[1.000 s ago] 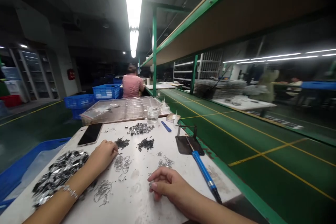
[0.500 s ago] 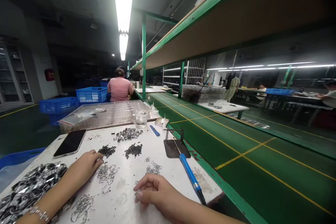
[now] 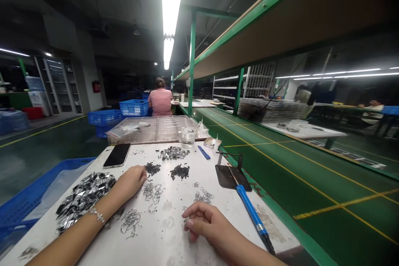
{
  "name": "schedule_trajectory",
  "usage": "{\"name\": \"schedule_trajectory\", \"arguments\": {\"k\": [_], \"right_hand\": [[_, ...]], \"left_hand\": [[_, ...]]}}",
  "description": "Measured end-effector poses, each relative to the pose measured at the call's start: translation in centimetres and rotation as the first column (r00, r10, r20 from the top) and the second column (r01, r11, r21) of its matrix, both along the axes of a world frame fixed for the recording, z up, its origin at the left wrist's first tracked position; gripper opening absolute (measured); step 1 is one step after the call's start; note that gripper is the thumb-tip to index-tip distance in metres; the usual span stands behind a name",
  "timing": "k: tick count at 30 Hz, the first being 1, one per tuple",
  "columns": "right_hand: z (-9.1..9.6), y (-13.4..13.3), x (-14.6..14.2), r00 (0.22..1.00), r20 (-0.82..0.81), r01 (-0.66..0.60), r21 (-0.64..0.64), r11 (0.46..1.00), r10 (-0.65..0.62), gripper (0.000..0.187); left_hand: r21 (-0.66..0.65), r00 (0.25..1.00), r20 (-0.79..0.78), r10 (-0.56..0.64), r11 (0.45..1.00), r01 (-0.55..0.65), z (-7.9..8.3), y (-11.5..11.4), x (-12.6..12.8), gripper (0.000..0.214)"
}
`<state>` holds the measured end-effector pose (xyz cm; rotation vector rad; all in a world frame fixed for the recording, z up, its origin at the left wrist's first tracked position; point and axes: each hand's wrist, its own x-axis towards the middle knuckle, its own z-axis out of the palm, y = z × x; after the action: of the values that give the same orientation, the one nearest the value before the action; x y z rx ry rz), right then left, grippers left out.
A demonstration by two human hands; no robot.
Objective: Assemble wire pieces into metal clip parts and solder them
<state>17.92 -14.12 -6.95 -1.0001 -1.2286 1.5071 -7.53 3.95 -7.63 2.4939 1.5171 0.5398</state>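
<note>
My left hand [image 3: 129, 183] rests on the white worktable [image 3: 168, 237], fingers curled, its tips touching a small heap of bent wire clips [image 3: 151, 190]. My right hand [image 3: 204, 222] lies closer to me with fingers curled over a few small metal bits; what it holds is hidden. A big pile of shiny metal pieces [image 3: 82, 195] lies left of my left wrist. More wire clips [image 3: 131, 219] lie between my arms. Dark small parts [image 3: 180, 171] and a silvery heap [image 3: 173, 153] sit farther out.
A blue-handled soldering iron [image 3: 251, 212] rests on a black stand [image 3: 232, 174] to the right. A phone [image 3: 117, 155], a glass cup [image 3: 188, 137] and a clear tray [image 3: 152, 129] sit at the back. A blue crate [image 3: 28, 199] is on the left. A person in pink [image 3: 160, 100] sits ahead.
The view swung left and then back to the right. Both hands stay on the table in nearly the same places and pose.
</note>
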Motion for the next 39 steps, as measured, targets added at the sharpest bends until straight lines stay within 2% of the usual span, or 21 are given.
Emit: {"name": "schedule_trajectory", "arguments": {"k": [7,12,14,18,23,26,29,32,35,37,39], "right_hand": [[0.3,0.2,0.1,0.998,0.060,-0.027,0.002,1.000,0.027,0.028],[0.3,0.5,0.2,0.999,0.020,-0.040,-0.004,0.999,0.040,0.030],[0.2,0.6,0.2,0.998,0.042,-0.046,-0.004,0.999,0.047,0.030],[-0.1,0.7,0.2,0.994,0.097,-0.054,0.007,0.999,0.053,0.032],[-0.4,0.8,0.1,0.996,0.077,0.037,0.033,0.999,-0.039,0.039],[-0.3,0.7,0.0,0.996,0.081,0.031,0.037,0.999,-0.034,0.035],[0.1,0.5,0.1,0.989,0.146,0.029,0.037,0.999,-0.034,0.034],[0.4,0.4,0.1,0.976,0.212,0.035,0.040,0.999,-0.043,0.033],[0.3,0.3,0.2,0.985,0.171,0.023,0.032,0.999,-0.028,0.034],[0.1,0.3,0.2,0.993,0.113,0.010,0.025,1.000,-0.013,0.033],[0.1,0.3,0.2,0.995,0.102,-0.008,0.018,1.000,0.006,0.029]], "left_hand": [[-0.002,0.992,0.123,0.023,1.000,-0.023,-0.2,-0.3,-0.2,0.017],[-0.029,0.947,0.317,0.053,0.998,-0.046,1.0,-0.3,0.0,0.012],[-0.081,0.909,0.413,0.050,0.997,-0.018,1.8,-0.5,0.3,0.013],[-0.205,0.811,0.585,0.008,0.969,0.138,3.6,-1.9,1.0,0.022],[-0.301,0.730,0.683,-0.010,0.907,0.294,5.1,-4.3,1.5,0.035],[-0.380,0.702,0.712,0.013,0.848,0.370,5.7,-5.6,2.0,0.034],[-0.447,0.699,0.716,0.002,0.770,0.456,6.4,-7.3,2.8,0.030],[-0.477,0.727,0.682,-0.073,0.709,0.519,7.0,-9.1,3.8,0.026],[-0.498,0.729,0.663,-0.171,0.626,0.600,6.8,-10.5,4.6,0.022],[-0.528,0.725,0.667,-0.171,0.578,0.622,6.4,-10.8,5.0,0.021],[-0.561,0.734,0.667,-0.131,0.560,0.610,5.9,-10.9,5.2,0.021]]}}
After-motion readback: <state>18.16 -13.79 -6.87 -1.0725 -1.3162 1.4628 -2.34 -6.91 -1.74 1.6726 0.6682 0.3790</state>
